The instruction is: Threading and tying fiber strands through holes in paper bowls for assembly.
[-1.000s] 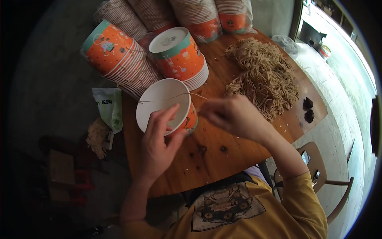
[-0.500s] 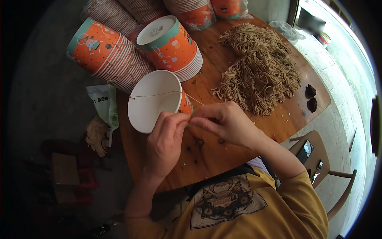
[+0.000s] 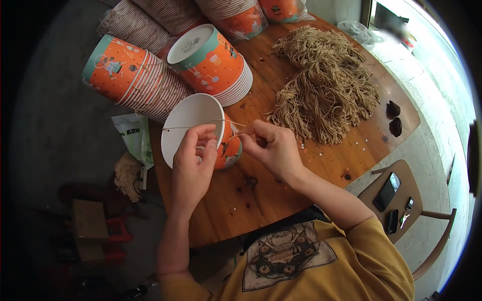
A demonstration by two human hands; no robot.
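A white-lined orange paper bucket (image 3: 230,149) lies tilted with its mouth toward my left. A thin tan cord (image 3: 179,128) runs from a hole in its rim across the mouth toward my right hand. My right hand (image 3: 275,149) pinches the cord between thumb and forefinger, just right of the bucket. In front of the bucket's mouth, my left hand (image 3: 193,158) has bent fingers with thumb and forefinger apart; nothing shows between them. A large bundle of tan cords (image 3: 329,88) lies on the table to the right.
An upside-down stack of buckets (image 3: 213,65) and a leaning stack (image 3: 123,70) stand behind, with bagged stacks farther back. Two dark brown pieces (image 3: 394,118) lie near the right edge of the wooden table (image 3: 261,210). A chair (image 3: 401,193) holds a phone (image 3: 387,191) and keys.
My hands were together at the bucket's rim; now they are apart. The left has moved up and left with its fingers loosened, while the right has shifted slightly with the cord.
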